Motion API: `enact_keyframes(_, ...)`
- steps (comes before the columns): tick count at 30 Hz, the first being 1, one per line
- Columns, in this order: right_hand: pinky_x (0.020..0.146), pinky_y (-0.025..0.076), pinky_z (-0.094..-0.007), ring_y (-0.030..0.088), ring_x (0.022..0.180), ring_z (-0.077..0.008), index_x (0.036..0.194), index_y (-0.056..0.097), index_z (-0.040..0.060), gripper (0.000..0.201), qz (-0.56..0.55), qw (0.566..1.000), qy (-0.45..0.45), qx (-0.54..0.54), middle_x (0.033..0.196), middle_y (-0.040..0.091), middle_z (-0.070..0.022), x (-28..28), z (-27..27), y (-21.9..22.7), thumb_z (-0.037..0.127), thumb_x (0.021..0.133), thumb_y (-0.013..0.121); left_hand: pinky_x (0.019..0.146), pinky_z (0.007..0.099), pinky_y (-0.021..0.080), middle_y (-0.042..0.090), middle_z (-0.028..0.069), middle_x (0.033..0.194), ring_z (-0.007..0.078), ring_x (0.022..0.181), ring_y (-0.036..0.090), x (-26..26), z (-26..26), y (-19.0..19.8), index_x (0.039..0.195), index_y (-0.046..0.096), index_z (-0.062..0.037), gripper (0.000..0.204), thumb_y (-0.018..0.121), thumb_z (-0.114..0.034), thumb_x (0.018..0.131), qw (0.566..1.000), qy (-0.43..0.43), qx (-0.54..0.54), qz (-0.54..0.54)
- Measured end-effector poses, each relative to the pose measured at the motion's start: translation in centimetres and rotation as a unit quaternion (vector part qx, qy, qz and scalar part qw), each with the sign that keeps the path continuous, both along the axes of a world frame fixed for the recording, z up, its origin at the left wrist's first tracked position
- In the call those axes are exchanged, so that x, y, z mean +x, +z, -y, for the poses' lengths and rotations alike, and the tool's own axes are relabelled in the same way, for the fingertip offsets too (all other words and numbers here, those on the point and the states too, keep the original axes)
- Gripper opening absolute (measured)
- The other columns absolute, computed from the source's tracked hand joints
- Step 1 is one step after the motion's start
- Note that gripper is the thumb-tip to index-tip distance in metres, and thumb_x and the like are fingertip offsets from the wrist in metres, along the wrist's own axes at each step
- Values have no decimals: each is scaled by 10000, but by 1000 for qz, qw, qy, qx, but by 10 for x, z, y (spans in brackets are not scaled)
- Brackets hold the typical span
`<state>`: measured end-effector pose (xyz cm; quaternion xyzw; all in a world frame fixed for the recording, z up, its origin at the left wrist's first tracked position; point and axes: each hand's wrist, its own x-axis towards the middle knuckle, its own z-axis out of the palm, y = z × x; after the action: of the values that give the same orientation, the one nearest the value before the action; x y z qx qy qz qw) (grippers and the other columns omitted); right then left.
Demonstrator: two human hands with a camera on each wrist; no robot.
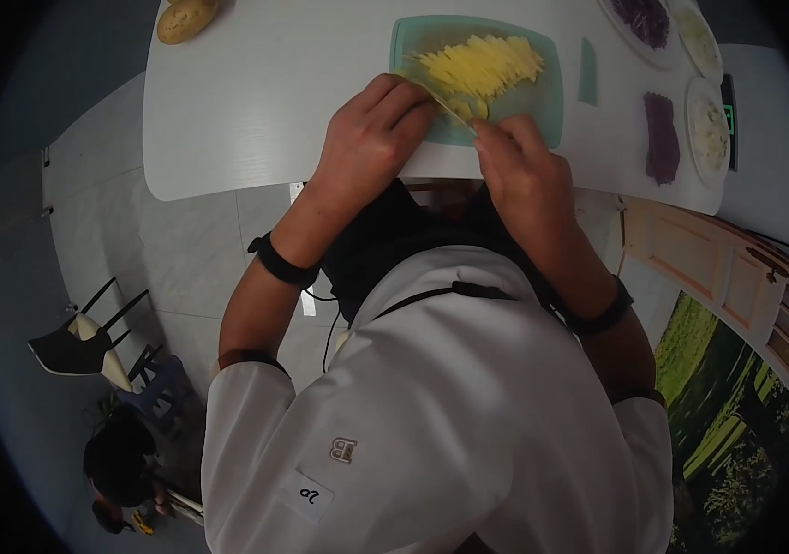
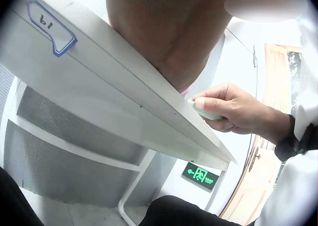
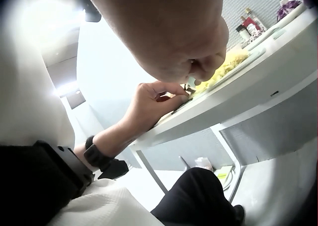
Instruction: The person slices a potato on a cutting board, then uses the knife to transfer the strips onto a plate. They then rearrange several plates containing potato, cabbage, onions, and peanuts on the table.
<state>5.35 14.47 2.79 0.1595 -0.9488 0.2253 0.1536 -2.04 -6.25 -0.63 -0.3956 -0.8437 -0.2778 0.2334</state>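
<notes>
On a green cutting board (image 1: 549,106), the right hand (image 1: 528,175) grips a knife (image 1: 447,106), its blade slanting toward the left hand. The left wrist view shows the right hand (image 2: 231,109) curled round a pale green handle (image 2: 211,115). With bent fingers, the left hand (image 1: 371,134) holds yellow potato slices at the board's left front edge, mostly covered by the fingers. Thumb and fingers of the left hand (image 3: 154,104) come together at the board in the right wrist view. Cut yellow strips (image 1: 487,66) lie piled behind the blade, with a few pieces near it.
A whole potato (image 1: 186,20) lies at the table's far left. Right of the board are a green blade-shaped item (image 1: 588,72), a purple block (image 1: 661,138), a plate of white pieces (image 1: 709,127) and a plate of purple shreds (image 1: 644,23). The table's front edge (image 1: 256,189) runs near the forearms.
</notes>
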Motion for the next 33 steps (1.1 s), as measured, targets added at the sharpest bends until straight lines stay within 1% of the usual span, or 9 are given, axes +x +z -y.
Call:
enact_keyframes(5,588,561,-403,679,686,-280,1156,728,62,255,52,998,-13,34,934,603,-75,-3,6,-2,43,901,743,716,357,589,690,40,984,244,893,666,-1,0,0,967,734,-47,263,790,29,722,999,-10,19,31)
enact_keyframes(7,493,565,-354,662,568,-240,1113,710,45,212,-9,999,-1,46,909,589,-60,-5,8,-8,147,930,742,714,357,587,689,39,980,243,888,665,0,1,1,967,734,-48,263,790,30,722,999,-9,22,27)
enact_keyframes(11,514,568,-365,668,597,-249,1119,716,43,214,-25,999,-22,37,908,590,-68,-4,10,-12,136,929,742,727,363,586,688,40,975,249,896,666,0,0,2,962,731,-48,253,790,27,728,999,-8,15,30)
enact_keyframes(13,544,572,-381,677,641,-267,1122,725,42,211,-20,999,-32,-27,906,592,-78,-5,8,-14,124,928,742,731,365,586,687,42,974,252,899,667,0,1,2,960,729,-48,250,790,25,730,999,-7,12,29)
enact_keyframes(20,643,558,-432,694,756,-338,1152,746,53,225,41,994,-60,-77,965,644,-124,-3,4,-13,62,927,743,732,349,591,686,34,977,242,918,665,-1,0,3,905,714,-52,196,758,-2,721,1000,2,24,19)
enact_keyframes(22,554,578,-389,680,655,-274,1110,726,43,204,-19,998,-23,-51,908,598,-76,-5,0,-16,120,923,751,737,370,586,691,42,982,259,905,667,0,1,3,945,725,-50,235,800,19,734,999,6,29,31)
enact_keyframes(29,506,575,-339,678,613,-230,1093,716,55,195,-36,998,3,45,919,595,-52,1,-2,-14,140,922,755,720,326,589,680,20,979,216,916,654,-3,-1,0,906,731,-69,193,729,-20,720,1000,6,13,18)
enact_keyframes(31,590,563,-421,683,699,-297,1147,732,61,242,12,1000,-27,7,919,601,-95,-1,4,-15,56,905,745,720,324,589,681,19,981,213,912,653,-3,-1,1,912,735,-70,199,729,-20,720,1000,5,14,17)
enact_keyframes(33,596,563,-420,686,705,-299,1150,733,59,240,18,999,-31,3,925,607,-98,-5,8,-13,57,910,744,742,363,590,700,35,961,247,887,665,-1,-1,4,929,744,-53,207,799,20,744,999,9,19,45)
